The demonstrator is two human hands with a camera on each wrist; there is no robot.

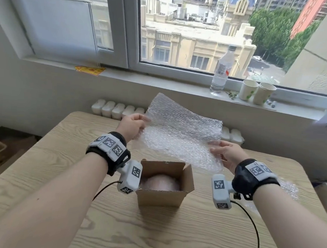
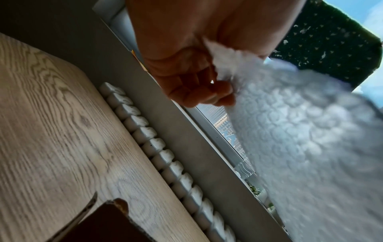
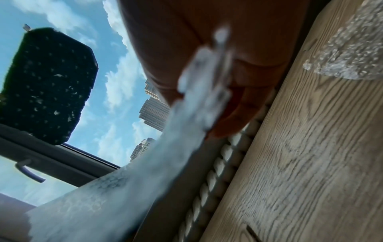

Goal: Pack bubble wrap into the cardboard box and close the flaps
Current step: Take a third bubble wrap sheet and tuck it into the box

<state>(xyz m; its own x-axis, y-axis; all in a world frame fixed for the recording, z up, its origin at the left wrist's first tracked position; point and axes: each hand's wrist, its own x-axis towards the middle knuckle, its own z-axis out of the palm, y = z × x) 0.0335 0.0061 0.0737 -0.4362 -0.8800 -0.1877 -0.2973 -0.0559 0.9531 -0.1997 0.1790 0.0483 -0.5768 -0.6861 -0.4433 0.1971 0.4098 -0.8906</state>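
The sheet of bubble wrap (image 1: 183, 132) is held up in the air above the far half of the surface (image 1: 152, 228), stretched between the two hands: the left hand (image 1: 133, 125) pinches its left edge with curled fingers (image 2: 209, 96), and the right hand (image 1: 227, 153) pinches the near right corner, thumb on top and fingers (image 3: 234, 121) tucked beneath. The cardboard box (image 1: 164, 183) stands near the middle of the surface, below and nearer than the sheet, its flaps up and something pale and rounded already lying inside — what it is cannot be made out. The step in hand looks to be getting this sheet down into the box, and as spread it is far wider than the opening, so it would do best to bring the hands together first, folding or loosely bunching the wrap into a pad about as wide as the mouth. Lower it straight down between the upright flaps rather than dragging it across them, since the box is light and would likely slide or tip. Press it in gently around and over the contents, leaving nothing standing proud of the rim — otherwise the flaps will probably spring back. A further piece of bubble wrap (image 1: 287, 189) lies at the right edge of the surface, should more padding be wanted.
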